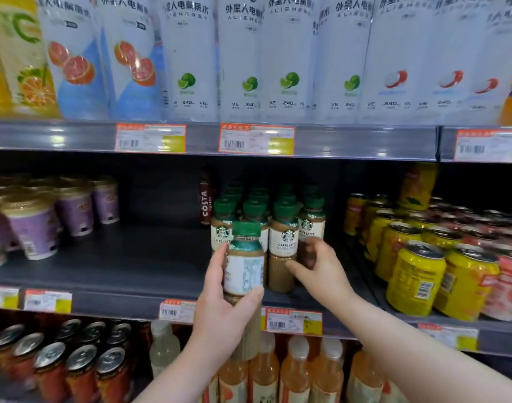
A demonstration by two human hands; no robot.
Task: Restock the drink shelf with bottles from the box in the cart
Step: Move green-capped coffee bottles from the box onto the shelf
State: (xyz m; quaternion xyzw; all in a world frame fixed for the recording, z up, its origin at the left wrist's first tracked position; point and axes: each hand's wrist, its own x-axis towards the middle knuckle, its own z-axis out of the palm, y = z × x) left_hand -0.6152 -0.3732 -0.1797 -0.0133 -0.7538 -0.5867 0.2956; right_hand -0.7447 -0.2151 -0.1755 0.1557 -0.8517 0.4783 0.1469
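Observation:
My left hand (220,309) grips a green-capped coffee latte bottle (244,257) and holds it upright just in front of the middle shelf (118,269). Its back label faces me. Behind it, several identical latte bottles (284,228) stand in rows on that shelf. My right hand (318,266) reaches to the rightmost front bottle (310,228), with its fingers wrapped around the bottle's lower half. The box and the cart are out of view.
A dark Costa bottle (205,203) stands behind the lattes. Purple cups (34,228) sit at the left of the shelf, yellow cans (414,277) at the right. Tall white drink bottles (249,59) fill the shelf above. Cans and orange bottles (263,373) line the shelf below.

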